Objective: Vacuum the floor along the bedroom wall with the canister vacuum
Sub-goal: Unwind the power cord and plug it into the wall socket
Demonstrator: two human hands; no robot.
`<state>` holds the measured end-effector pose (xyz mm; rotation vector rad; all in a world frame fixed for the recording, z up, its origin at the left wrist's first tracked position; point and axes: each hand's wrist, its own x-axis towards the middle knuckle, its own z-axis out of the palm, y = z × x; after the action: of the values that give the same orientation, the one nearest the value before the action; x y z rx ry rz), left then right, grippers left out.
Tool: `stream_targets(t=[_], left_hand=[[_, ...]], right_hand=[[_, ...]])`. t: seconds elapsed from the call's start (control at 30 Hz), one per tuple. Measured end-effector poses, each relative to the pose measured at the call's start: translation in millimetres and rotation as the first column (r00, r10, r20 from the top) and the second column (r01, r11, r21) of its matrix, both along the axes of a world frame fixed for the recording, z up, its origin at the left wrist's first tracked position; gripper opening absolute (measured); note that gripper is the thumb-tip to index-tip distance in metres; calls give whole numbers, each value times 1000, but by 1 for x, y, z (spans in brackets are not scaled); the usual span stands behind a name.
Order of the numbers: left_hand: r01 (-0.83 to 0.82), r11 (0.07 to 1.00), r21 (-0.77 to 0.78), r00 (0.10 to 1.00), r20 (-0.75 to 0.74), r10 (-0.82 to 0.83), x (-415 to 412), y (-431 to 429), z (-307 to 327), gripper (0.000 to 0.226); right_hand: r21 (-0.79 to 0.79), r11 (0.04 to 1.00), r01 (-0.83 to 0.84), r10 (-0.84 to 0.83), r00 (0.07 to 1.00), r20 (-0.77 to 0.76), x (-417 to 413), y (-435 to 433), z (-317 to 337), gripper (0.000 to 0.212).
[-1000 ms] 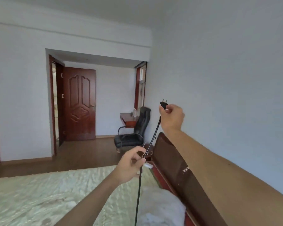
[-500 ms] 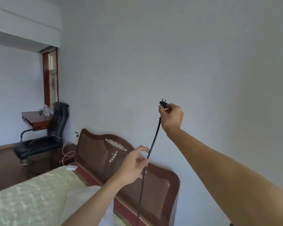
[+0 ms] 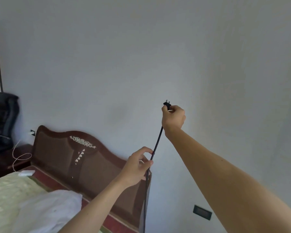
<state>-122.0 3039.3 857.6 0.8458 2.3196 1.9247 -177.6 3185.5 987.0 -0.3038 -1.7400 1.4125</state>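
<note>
Head view is swinging right, leaving the headboard (image 3: 84, 158) at left; the left hand (image 3: 138, 167) is pinching the black cord (image 3: 157, 142), the right hand (image 3: 174, 118) is gripping its plug (image 3: 167, 104) aloft, and a dark wall plate (image 3: 202, 212), probably a socket, is now showing below: plugging in likely comes next. The canister vacuum is out of sight.

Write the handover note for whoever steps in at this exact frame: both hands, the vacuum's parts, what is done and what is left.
Right hand: pinches the black plug, prongs up, raised in front of the wall.
Left hand: grips the cord lower down. The cord runs straight between the hands, then drops out of the bottom of the frame.
Canister: not in view.
Done: plug and cord in hand.
Left: plug in, probably at the dark plate low on the wall right of the headboard, if it is a socket. Then vacuum along the wall.
</note>
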Motion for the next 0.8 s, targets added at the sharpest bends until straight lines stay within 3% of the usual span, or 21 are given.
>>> stream_targets(t=[0.2,0.33,0.8], left_hand=[[-40,992,-116,999,-32,36,-13,21,7,20],[-42,993,-107,999,-37,38,-24,46,18,21],[23,989,-144,1000,0,-23,-65,190,4,15]], right_hand=[[-72,997,-17,17,1000,1,-17,35,-9,20],[-131,991,-30,30,1000,1,-29,67,-4,20],[-28,1000,-1,0,1000,-22,-61,204,-10,21]])
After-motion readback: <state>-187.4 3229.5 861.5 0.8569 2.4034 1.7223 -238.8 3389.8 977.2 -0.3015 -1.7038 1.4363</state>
